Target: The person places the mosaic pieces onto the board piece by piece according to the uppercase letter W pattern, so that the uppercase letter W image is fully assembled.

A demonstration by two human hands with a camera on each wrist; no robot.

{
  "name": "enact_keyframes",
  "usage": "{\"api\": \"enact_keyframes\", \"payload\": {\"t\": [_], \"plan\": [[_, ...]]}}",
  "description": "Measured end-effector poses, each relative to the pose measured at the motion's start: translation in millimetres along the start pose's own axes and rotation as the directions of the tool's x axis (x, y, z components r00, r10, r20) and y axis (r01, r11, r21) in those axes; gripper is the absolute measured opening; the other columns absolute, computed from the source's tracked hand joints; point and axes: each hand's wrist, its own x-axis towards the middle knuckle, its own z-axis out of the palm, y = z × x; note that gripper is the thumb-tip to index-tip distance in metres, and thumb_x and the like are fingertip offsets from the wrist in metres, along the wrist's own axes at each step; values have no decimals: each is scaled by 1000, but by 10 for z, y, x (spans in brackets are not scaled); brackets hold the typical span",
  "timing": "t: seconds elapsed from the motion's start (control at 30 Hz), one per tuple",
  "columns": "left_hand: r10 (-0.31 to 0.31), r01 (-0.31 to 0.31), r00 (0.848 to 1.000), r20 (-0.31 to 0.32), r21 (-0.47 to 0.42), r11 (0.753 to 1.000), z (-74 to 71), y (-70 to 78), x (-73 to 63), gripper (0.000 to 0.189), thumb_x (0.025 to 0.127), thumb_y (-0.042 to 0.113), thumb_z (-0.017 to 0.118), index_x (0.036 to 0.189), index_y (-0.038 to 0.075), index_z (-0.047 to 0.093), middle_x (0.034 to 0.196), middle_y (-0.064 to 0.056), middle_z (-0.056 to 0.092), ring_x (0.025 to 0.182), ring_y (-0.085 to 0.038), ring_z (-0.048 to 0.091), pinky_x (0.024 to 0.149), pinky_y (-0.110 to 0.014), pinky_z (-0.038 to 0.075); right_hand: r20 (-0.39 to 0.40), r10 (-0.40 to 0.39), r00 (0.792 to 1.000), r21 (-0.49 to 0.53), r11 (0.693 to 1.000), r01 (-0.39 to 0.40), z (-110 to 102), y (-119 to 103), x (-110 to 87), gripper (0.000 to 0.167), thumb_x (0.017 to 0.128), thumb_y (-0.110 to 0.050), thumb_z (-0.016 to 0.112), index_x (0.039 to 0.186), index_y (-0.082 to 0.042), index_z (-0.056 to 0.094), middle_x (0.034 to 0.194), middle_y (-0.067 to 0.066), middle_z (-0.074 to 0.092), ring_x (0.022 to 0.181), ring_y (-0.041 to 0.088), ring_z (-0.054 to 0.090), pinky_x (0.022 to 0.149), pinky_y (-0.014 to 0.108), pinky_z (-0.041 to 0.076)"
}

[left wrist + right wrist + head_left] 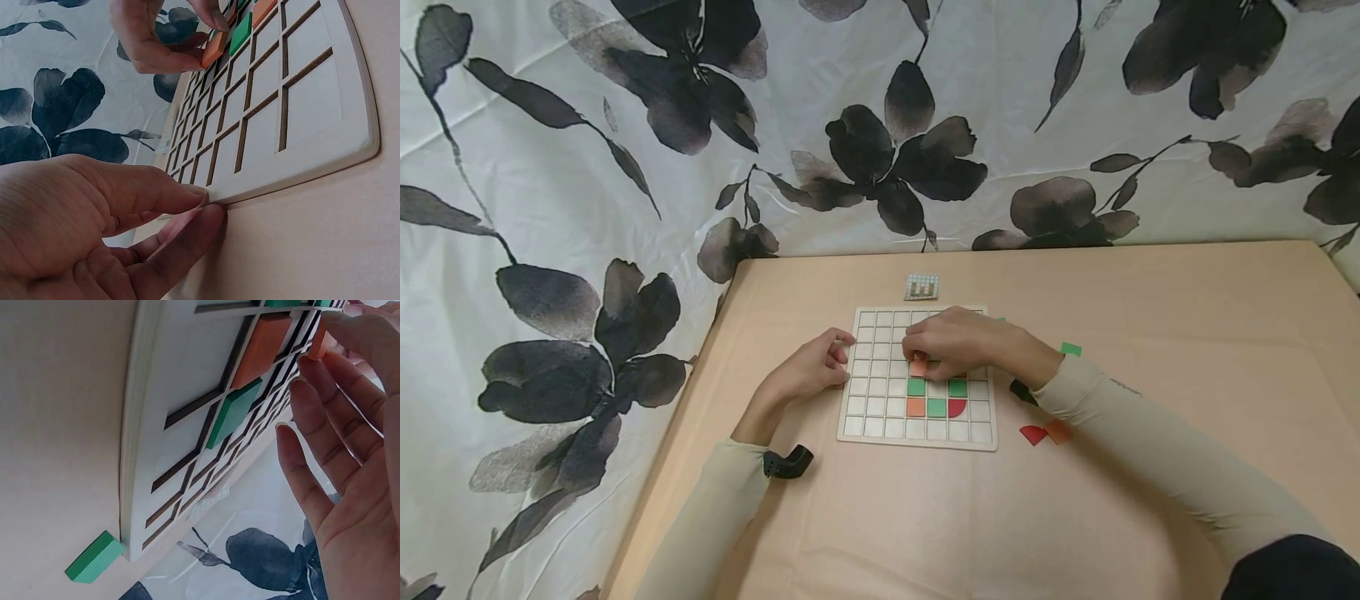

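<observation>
Pinching a thin, straight-edged orange tile (214,50) occupies the right hand (958,343).

Head view looks down; close wrist views share the board (897,387).

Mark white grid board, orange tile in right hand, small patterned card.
White grid board (877,387): head view, a bare cell.
Orange tile (214,50): left wrist view, its visible face.
Small patterned card (922,287): head view, middle of its patterned face.

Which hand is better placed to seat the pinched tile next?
The right hand, most likely: it pinches the orange tile over the board, while the left hand holds the board's edge.
</observation>
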Motion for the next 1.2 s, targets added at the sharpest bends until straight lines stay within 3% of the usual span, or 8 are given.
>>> {"api": "enact_keyframes", "payload": {"t": [0.7, 1.0, 1.2], "plan": [[3, -3, 1000, -4, -24, 1000, 11, -2, 5, 53, 90, -9, 66, 138, 4, 46, 105, -12, 49, 84, -19, 53, 70, -28, 50, 5, 0, 1000, -27, 1000, 1, 25, 28, -12, 12, 89, -23, 72, 98, -19, 67, 87, -8, 53, 74, 9, 50, 63, 27, 42], [10, -10, 1000, 0, -6, 1000, 10, 11, 4, 53, 90, -9, 66, 138, 4, 46, 105, -12, 49, 82, -19, 51, 68, -27, 48, -4, 55, 998, -17, 998, -55, -42, 91, -224, 23, 90, -28, 73, 110, -18, 70, 99, -5, 63, 82, 10, 56, 73, 30, 50], [9, -9, 1000, 0, -10, 1000, 6, 7, 10, 53, 90, -9, 65, 138, 3, 46, 104, -13, 49, 81, -19, 51, 69, -29, 50, -35, 103, 994, 14, 995, -102, -77, 145, -409, 28, 88, -34, 78, 110, -16, 72, 99, -4, 66, 85, 11, 58, 77, 31, 53]]}}
